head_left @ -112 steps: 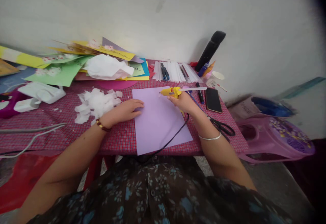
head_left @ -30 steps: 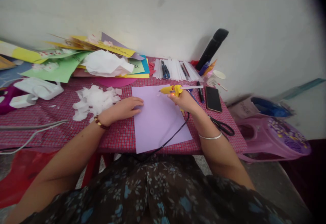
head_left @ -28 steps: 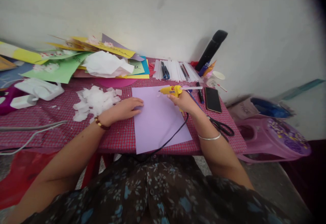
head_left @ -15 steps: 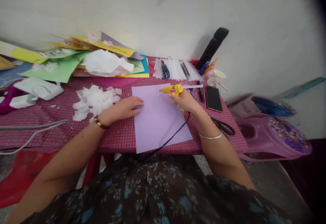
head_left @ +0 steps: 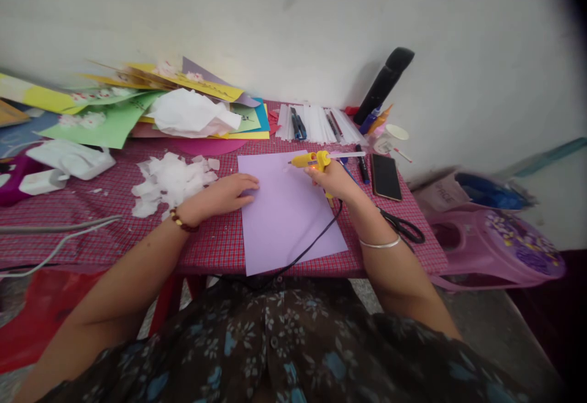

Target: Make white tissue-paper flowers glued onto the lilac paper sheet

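Far left: purple-and-white power strip (head_left: 13, 192), part cut off; white charger (head_left: 73, 161) beside it, cables (head_left: 59, 230) nearer the person.
Back left: coloured paper cards (head_left: 107, 123) overlapping against the wall, some with pinkish-white blossoms and handwriting; crumpled white tissue (head_left: 190, 115) on top.
Scrap pile: torn white paper pieces (head_left: 172, 180), loose heap just behind left forearm.
Left hand (head_left: 232, 192): palm down, fingers loosely extended, tips on left edge of the sheet; nothing grasped. Beaded bracelet (head_left: 181, 222) on wrist.
Sheet: plain purple paper (head_left: 275, 225), flat on red checked tablecloth (head_left: 215, 238), directly before the person, between the hands.
Glue gun: yellow hot glue gun (head_left: 312, 159), over upper part of sheet, nozzle pointing left, orange light glowing; clear stick out the back. Small pale spot under nozzle; contact unclear.
Cord: black cable (head_left: 316, 241), from grip across sheet to front edge.
Glue sticks: white bundle (head_left: 316, 125) behind sheet, blue-black cutter (head_left: 298, 126) on top.
Right hand (head_left: 332, 178): fingers wrapped round gun handle, firm hold; trigger finger hidden. Silver bangle (head_left: 380, 244) on forearm.
Right side: black marker (head_left: 362, 166), smartphone (head_left: 386, 177), scissors (head_left: 403, 227) partly behind forearm.
Far right: pink stool (head_left: 481, 250) beside table.
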### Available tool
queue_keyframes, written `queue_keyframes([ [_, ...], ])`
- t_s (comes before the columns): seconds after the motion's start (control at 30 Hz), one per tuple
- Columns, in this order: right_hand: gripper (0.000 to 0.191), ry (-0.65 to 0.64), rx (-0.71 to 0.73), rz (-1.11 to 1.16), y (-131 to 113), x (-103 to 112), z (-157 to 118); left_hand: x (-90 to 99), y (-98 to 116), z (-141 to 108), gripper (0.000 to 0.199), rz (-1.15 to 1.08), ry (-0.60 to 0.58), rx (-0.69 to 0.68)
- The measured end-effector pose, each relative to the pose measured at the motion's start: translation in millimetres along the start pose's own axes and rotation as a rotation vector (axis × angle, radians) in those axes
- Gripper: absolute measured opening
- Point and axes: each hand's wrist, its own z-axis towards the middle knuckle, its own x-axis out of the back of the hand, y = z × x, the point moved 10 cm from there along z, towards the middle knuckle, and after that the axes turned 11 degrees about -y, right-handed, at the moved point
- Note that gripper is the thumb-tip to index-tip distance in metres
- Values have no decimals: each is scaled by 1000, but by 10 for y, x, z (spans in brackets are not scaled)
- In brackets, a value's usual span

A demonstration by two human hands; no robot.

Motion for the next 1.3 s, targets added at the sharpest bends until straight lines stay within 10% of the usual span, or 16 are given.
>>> queue_keyframes([
  [1.3,34,20,14,-3,-132,58,-61,4,-2,-3,39,3,1,3],
])
